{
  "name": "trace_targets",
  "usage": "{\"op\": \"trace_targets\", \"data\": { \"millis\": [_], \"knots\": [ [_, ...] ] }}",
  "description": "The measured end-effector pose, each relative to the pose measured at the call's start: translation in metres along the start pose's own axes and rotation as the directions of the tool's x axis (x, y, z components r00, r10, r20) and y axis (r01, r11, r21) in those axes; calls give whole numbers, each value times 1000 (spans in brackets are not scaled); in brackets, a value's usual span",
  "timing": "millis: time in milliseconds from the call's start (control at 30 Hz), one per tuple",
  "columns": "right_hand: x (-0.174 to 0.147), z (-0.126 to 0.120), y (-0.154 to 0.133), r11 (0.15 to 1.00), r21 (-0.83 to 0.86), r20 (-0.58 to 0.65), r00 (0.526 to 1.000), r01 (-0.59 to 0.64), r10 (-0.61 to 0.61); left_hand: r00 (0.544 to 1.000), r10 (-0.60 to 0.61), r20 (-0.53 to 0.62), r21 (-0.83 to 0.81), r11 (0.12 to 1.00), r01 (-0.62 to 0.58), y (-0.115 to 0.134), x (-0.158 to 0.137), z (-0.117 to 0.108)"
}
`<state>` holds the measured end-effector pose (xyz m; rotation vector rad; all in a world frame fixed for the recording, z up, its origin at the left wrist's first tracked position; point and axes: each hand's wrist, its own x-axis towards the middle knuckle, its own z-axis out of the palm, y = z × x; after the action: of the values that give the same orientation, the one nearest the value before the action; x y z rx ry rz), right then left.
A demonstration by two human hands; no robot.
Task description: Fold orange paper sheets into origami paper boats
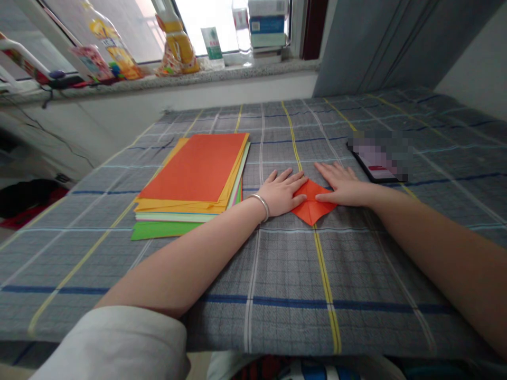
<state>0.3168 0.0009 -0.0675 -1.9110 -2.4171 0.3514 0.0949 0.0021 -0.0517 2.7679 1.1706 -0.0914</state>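
A folded orange-red paper (pixel 311 212) lies flat on the checked cloth, its near corner pointing towards me and a crease down its middle. My left hand (pixel 280 191) rests palm down over its left corner, fingers spread, with a silver bangle (pixel 263 203) round the wrist. On the paper's right side lies my right hand (pixel 339 184), also flat, its thumb on the paper and its fingers stretched away from me. Both thumbs press near the paper's centre. The left and right corners are partly hidden beneath the hands.
Left of my hands sits a stack of coloured paper (pixel 198 168), orange-red on top. A phone (pixel 376 161) lies beyond my right hand. The checked cloth (pixel 285 274) covers the surface. Bottles (pixel 180 50), a tube (pixel 212 43) and boxes (pixel 268 24) stand on the windowsill.
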Motion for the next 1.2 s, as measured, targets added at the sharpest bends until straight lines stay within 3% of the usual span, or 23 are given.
{"op": "trace_targets", "data": {
  "millis": [167,400,733,967,1033,1200],
  "knots": [
    [-5,-9,15,1000,-16,92,996,-19,21,1000,1,-11,16,1000,-1,1,-1,1],
    [-10,-14,42,998,4,84,994,64,-64,1000,2,-14,14,1000,-2,0,-1,2],
    [-18,-24,47,987,104,124,983,119,-132,1000,-8,22,21,1000,8,3,-2,-1],
    [-17,-17,16,968,250,-51,999,20,-7,1000,-15,8,7,1000,15,2,-2,0],
    [-17,-7,1,983,169,-75,995,76,-64,1000,-12,2,3,1000,12,1,-1,1],
    [-16,8,-15,996,-68,-16,998,64,-66,1000,-14,1,-11,1000,14,-1,-1,2]
  ]
}}
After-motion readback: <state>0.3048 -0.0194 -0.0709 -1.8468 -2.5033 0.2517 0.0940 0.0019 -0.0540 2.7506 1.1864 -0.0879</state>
